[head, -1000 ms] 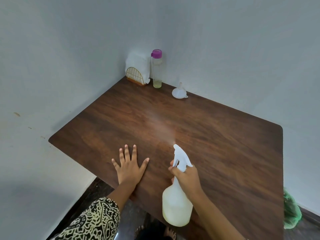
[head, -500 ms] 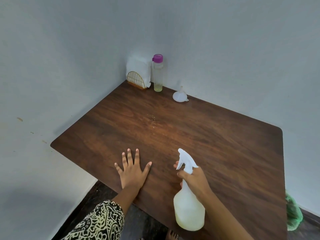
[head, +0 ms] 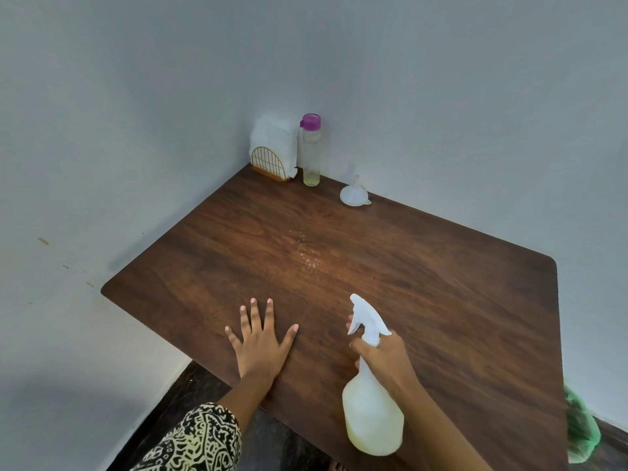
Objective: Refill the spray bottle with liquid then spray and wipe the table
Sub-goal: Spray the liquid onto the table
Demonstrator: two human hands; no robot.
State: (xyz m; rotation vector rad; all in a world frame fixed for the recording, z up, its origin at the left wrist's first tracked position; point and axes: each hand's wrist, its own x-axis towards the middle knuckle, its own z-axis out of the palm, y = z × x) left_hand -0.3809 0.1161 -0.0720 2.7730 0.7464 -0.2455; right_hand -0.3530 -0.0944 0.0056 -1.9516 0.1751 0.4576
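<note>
My right hand [head: 384,356] grips the neck of a white spray bottle [head: 372,413] with pale yellow liquid, its nozzle pointing toward the far corner above the brown wooden table [head: 441,300]. My left hand [head: 260,348] rests flat on the table near its front edge, fingers spread. Small droplets [head: 307,256] glisten on the table's middle. At the far corner stand a clear bottle with a purple cap [head: 311,151], holding a little yellow liquid, and a white funnel [head: 353,195] lying mouth down.
A gold wire holder with white napkins [head: 273,147] sits in the far corner against the grey walls. A green bag [head: 581,430] hangs past the table's right edge. Dark floor shows below the front edge.
The spray mist seen a second ago has gone, leaving droplets on the table's middle. The bottle and my right hand shifted slightly right. My left hand stayed flat.
</note>
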